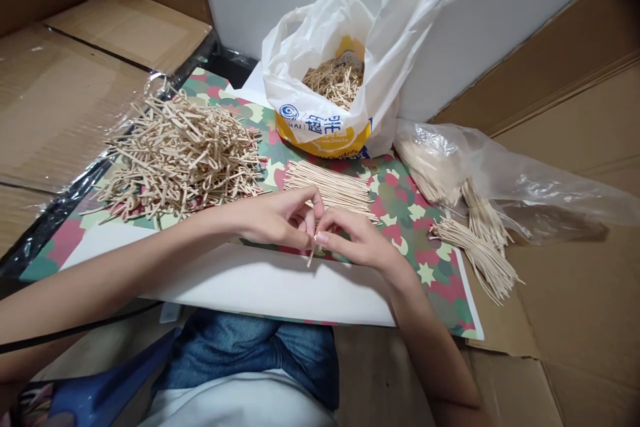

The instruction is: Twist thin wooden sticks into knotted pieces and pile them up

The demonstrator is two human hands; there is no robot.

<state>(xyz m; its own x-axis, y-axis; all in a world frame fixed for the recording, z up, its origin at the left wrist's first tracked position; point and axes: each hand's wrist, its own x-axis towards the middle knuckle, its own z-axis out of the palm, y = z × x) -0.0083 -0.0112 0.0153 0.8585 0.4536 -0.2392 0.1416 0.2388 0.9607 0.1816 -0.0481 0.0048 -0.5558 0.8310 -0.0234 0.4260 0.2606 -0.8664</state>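
Observation:
My left hand (286, 219) and my right hand (356, 235) meet at the middle of the table's near side, fingertips pinched together on one thin pale strip (311, 257). A short end of it pokes out below the fingers; the rest is hidden by them. Just beyond my hands lies a row of straight pale strips (327, 185), side by side. To the left rises a large heap of bent, looped strips (183, 153), close to my left forearm.
Behind the row stands a white and yellow plastic bag (320, 130) holding more looped strips (336, 83). At the right are tied strip bundles (480, 257) and a clear plastic bag (530, 173). Cardboard (65, 87) lies at the left. The table has a camouflage-patterned cover (450, 280).

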